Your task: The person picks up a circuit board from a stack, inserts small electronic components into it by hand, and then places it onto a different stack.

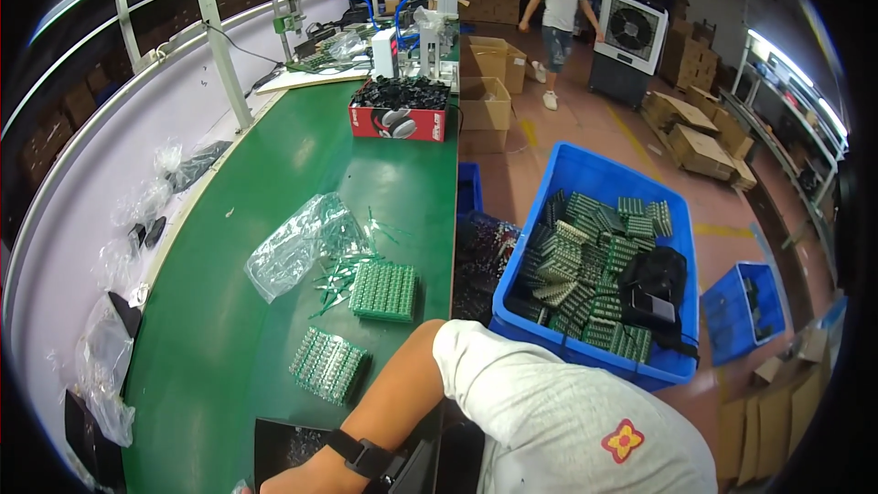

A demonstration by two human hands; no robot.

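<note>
My right arm, in a pale grey sleeve with a black wristwatch (364, 456), bends down to the lower edge. There my right hand (306, 479) shows only in part, its fingers cut off, so I cannot tell what they hold. It is over a black open box (274, 444) with small dark bits inside. My left hand is out of view. Just beyond the box lies a stack of green circuit-board panels (327, 366). A taller stack of green panels (384, 291) sits farther off, beside loose green strips (337, 282) and a clear plastic bag (302, 242).
A red box (399, 123) of black parts stands farther up the green table (210, 311). Right of the table, a blue bin (599, 157) holds many board panels and a black object (654, 284). A person (560, 5) walks near a large fan unit (631, 32).
</note>
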